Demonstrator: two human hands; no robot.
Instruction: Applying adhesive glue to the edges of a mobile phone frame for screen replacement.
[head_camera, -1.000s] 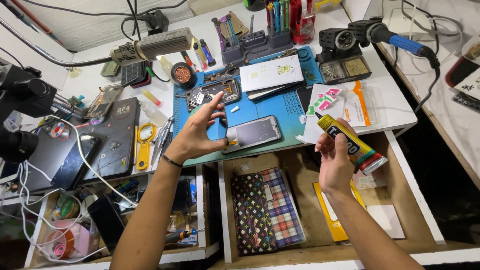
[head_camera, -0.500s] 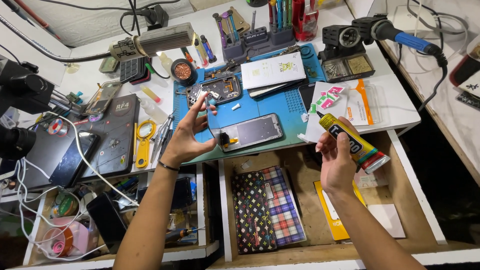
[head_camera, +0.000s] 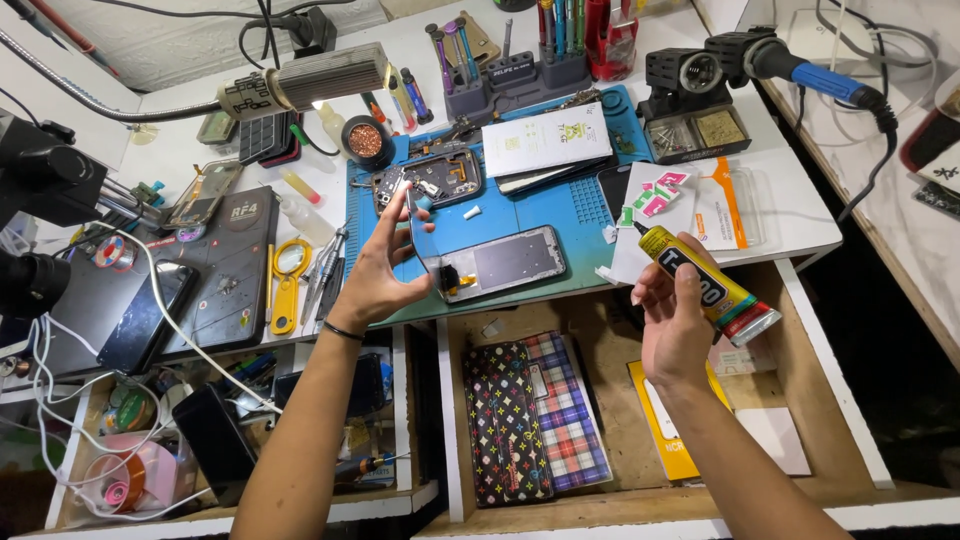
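Where the picture begins at the left, a black microscope arm (head_camera: 40, 180) is cut off by the edge, and white cables (head_camera: 120, 300) trail over a dark tablet (head_camera: 215, 270) so that part of its face is hidden. Beside it lie yellow-handled scissors (head_camera: 288, 275) on the white surface (head_camera: 800, 215). The left hand (head_camera: 385, 270) hovers over the near edge of the blue work mat (head_camera: 560, 215), fingers spread and upright, thumb and forefinger pinching something thin and narrow (too small to make out). Just to its right a phone frame (head_camera: 505, 265) lies flat on the mat, screen side hard to read. Below, an open drawer (head_camera: 600, 420) holds a patterned wallet case (head_camera: 535, 415) and a yellow packet (head_camera: 665, 425), the latter partly hidden by the right forearm. The right hand (head_camera: 675, 320) is closed round a yellow glue tube (head_camera: 705, 285), held slanting above the drawer's front with its black nozzle toward the mat; the red cap end juts past the fingers. Far right, a blue-handled soldering iron (head_camera: 820, 75) sits in its stand, its cable running out of view.

Against the picture half a second before, the left hand has lifted slightly and tilted more upright; the tube and the phone frame lie much as they did.
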